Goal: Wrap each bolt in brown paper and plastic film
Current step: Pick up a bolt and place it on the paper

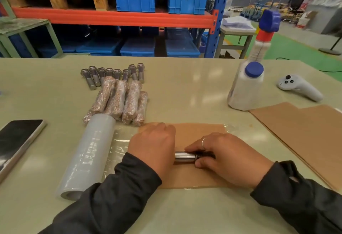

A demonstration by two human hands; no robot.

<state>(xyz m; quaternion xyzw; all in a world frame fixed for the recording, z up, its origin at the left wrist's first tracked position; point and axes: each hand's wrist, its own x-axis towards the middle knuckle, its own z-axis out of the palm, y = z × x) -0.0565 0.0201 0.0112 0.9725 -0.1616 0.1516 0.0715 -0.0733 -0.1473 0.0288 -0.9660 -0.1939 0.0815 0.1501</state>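
The brown paper sheet [192, 131] serves as the landmark: it lies flat on a pulled-out stretch of plastic film [118, 146], whose roll [88, 156] rests just left of the sheet. Beyond the sheet's far left corner sits a pile of wrapped bolts [120, 102], and farther still a row of bare bolts [112, 74]. A stack of spare brown sheets [303, 137] lies to the sheet's right.

The step in hand appears to be the start of a roll. To do it well, the person should probably keep the bolt [185, 156] square to the sheet's near edge, draw paper and film up together over the shank, and roll away with even pressure from both hands so the wrap stays tight and does not skew.

The bolt lies crosswise on the middle of the sheet. The left hand [153, 146] covers its left end, fingers curled over it, so the grip there cannot be told for certain. The right hand [225, 157] pinches the threaded right end between thumb and fingertips [190, 149]; only the bright shank shows between the hands.
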